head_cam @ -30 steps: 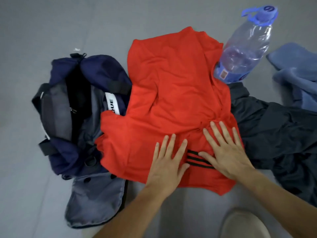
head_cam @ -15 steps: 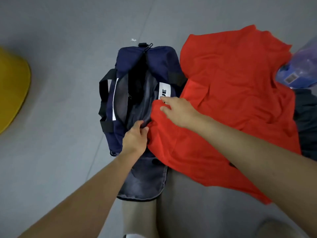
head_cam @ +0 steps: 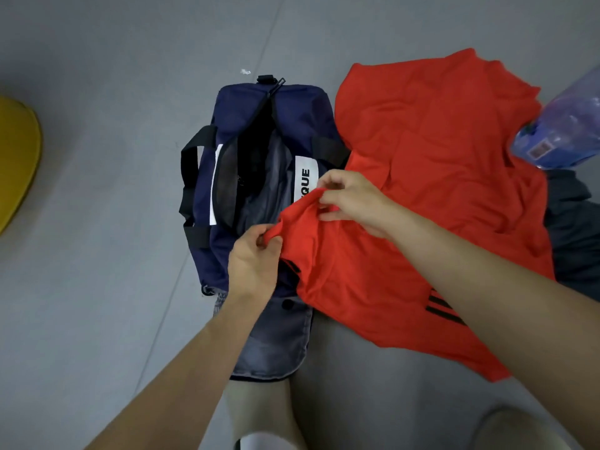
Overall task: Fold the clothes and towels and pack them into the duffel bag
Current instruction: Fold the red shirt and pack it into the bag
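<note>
Hands are seen close together at the centre of the frame, both clamped on one edge of the red shirt (head_cam: 438, 177). The left hand (head_cam: 253, 264), extended on a bare forearm from the lower left, is curled, with thumb and fingertips pinched on a bunched corner of the cloth. The right hand (head_cam: 350, 203), extended from the lower right, is turned palm down, and a raised fold of the edge is nipped between its thumb and forefinger. The shirt, a thin, soft, creased knit, is spread right of centre, with black stripes (head_cam: 441, 306) near its lower hem. Its held corner is raised over the open mouth of the navy duffel bag (head_cam: 292, 105), a rounded woven bag with black webbing handles (head_cam: 191, 164), grey lining and a white label (head_cam: 305, 180). A faded denim garment (head_cam: 276, 345) is seen touching the bag's near end. A clear blue plastic bottle (head_cam: 565, 125) and a dark garment (head_cam: 571, 228) are found at the right edge, and a curved yellow object (head_cam: 16, 157) at the left, on the smooth grey floor (head_cam: 97, 287).
</note>
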`<move>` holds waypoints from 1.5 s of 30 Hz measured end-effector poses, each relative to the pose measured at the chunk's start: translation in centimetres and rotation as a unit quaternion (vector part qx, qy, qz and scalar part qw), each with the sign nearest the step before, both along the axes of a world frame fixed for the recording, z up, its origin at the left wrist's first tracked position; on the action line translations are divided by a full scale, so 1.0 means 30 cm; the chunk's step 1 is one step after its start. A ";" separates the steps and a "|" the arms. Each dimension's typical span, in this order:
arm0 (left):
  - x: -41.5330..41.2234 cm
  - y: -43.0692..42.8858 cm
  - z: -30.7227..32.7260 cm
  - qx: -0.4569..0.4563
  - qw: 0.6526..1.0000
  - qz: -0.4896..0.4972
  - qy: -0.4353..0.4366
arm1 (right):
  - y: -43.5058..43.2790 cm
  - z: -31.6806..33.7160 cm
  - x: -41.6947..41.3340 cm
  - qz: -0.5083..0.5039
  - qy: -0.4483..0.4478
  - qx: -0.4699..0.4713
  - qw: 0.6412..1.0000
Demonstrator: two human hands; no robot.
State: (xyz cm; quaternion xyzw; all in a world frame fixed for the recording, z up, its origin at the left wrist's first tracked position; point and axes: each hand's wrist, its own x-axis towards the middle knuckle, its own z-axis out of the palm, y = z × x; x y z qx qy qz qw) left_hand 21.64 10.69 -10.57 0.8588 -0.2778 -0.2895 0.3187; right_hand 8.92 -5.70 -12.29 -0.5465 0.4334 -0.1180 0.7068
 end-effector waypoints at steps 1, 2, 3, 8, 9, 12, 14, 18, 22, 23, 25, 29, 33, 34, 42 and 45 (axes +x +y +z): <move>-0.031 0.015 0.027 -0.031 1.000 0.004 0.005 | -0.001 0.016 -0.027 -0.004 -0.013 0.001 1.000; -0.067 0.030 0.053 -0.063 0.998 -0.001 0.006 | -0.001 0.026 -0.055 -0.009 -0.028 0.006 1.000; -0.110 0.040 0.081 -0.092 0.996 -0.016 0.000 | -0.002 0.032 -0.090 -0.016 -0.041 0.013 0.999; -0.350 0.044 0.117 -0.106 0.965 -0.200 -0.135 | 0.014 0.028 -0.260 -0.066 0.042 -0.069 0.995; -0.395 0.038 0.096 -0.102 0.950 -0.245 -0.164 | 0.018 0.005 -0.294 -0.066 0.064 -0.097 0.991; -0.509 0.025 -0.012 -0.092 0.912 -0.348 -0.199 | 0.040 -0.088 -0.391 -0.024 0.120 -0.145 0.982; -0.570 0.023 -0.089 -0.066 0.891 -0.409 -0.184 | 0.061 -0.153 -0.448 -0.009 0.168 -0.193 0.967; -0.600 -0.027 -0.180 -0.036 0.852 -0.497 -0.161 | 0.093 -0.229 -0.505 -0.024 0.229 -0.268 0.935; -0.519 -0.112 -0.249 -0.104 0.830 -0.470 -0.279 | 0.099 -0.227 -0.498 -0.075 0.247 -0.286 0.923; -0.497 -0.114 -0.266 -0.071 0.833 -0.471 -0.279 | 0.097 -0.227 -0.497 -0.085 0.253 -0.292 0.918; -0.462 -0.083 -0.301 0.031 0.821 -0.501 -0.272 | 0.085 -0.231 -0.499 -0.091 0.265 -0.301 0.912; -0.426 0.023 -0.352 0.137 0.792 -0.517 -0.294 | 0.060 -0.235 -0.490 -0.028 0.305 -0.326 0.894; -0.418 0.073 -0.350 0.166 0.799 -0.497 -0.297 | 0.142 -0.209 -0.509 0.015 0.268 -0.432 0.861; -0.418 0.069 -0.342 0.158 0.799 -0.495 -0.302 | 0.178 -0.208 -0.539 0.018 0.257 -0.468 0.845; -0.294 0.046 -0.389 0.128 0.772 -0.521 -0.341 | 0.431 -0.318 -0.972 0.124 0.390 -0.480 0.776; -0.251 0.078 -0.401 0.126 0.767 -0.527 -0.344 | 0.491 -0.326 -0.995 0.214 0.412 -0.457 0.759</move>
